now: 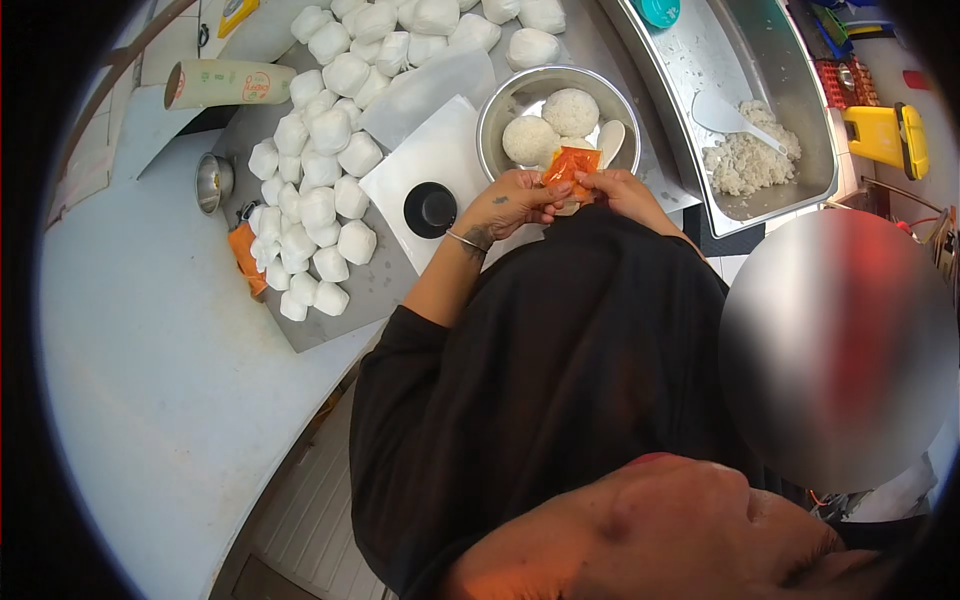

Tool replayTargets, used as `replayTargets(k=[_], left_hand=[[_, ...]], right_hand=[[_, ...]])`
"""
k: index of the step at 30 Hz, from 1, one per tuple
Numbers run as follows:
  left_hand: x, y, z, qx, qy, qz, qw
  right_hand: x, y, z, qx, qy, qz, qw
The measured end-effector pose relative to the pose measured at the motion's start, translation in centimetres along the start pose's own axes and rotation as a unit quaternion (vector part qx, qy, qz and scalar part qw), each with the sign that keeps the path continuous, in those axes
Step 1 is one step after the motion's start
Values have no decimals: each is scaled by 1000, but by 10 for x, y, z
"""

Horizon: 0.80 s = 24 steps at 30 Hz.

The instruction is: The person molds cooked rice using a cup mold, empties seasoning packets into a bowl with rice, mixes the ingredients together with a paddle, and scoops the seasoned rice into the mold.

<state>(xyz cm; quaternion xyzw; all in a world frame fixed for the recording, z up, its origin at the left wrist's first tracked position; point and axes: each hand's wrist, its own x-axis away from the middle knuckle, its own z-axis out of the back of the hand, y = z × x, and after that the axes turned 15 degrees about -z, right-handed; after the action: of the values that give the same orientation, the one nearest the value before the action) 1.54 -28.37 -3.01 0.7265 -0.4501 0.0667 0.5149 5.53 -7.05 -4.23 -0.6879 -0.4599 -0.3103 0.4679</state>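
Over the near rim of a steel bowl, both hands meet at a small orange sachet. My left hand, with a bracelet at its wrist, pinches the sachet's lower left side. Closed fingers of my right hand grip its right edge. Inside the bowl lie rice balls and a pale spoon; the hands and sachet partly cover them. Left of the bowl, a round black cup or mould rests on white paper sheets.
Many white-wrapped parcels cover the steel table's left side. A small metal bowl and a pale bottle-like container stand beyond them. At right, a deep steel tray holds cooked rice and a white scoop.
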Motion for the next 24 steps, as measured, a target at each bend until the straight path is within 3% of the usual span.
replayTargets(k=[3,6,9,12,20,24], left_hand=[[-2,2,-1,-15,3,-13,1000],[-3,8,-1,1,12,-11,1000],[-3,11,1,9,4,9,1000],[-2,13,0,-17,-1,28,999],[3,26,-9,26,22,59,998],[-4,18,-18,28,-29,65,997]], right_hand=[[-8,6,2,15,59,8,998],[19,-7,-23,-67,-12,56,996],[2,-3,0,15,-96,36,995],[3,-7,9,25,-77,-3,997],[0,2,8,-39,-49,24,998],[28,-8,2,-48,-66,1,997]])
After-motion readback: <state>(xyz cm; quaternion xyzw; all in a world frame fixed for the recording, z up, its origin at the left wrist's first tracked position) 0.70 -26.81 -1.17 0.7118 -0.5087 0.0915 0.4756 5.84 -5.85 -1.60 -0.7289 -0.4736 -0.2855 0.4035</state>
